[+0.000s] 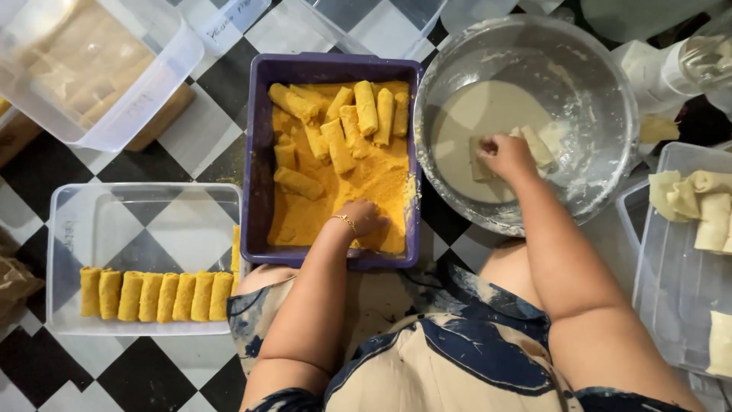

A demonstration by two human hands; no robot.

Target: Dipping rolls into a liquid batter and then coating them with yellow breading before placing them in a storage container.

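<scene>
Yellow-crumbed rolls fill one row; left hand curls closed in crumbs, right hand grips a battered roll; plain rolls wait.

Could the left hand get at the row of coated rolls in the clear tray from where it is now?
Probably yes. The left hand is in the purple tray, right beside the clear tray. The coated rolls lie uncovered, with nothing between.

1 white handwritten label lies on the clear container lid, top centre-left.
</scene>
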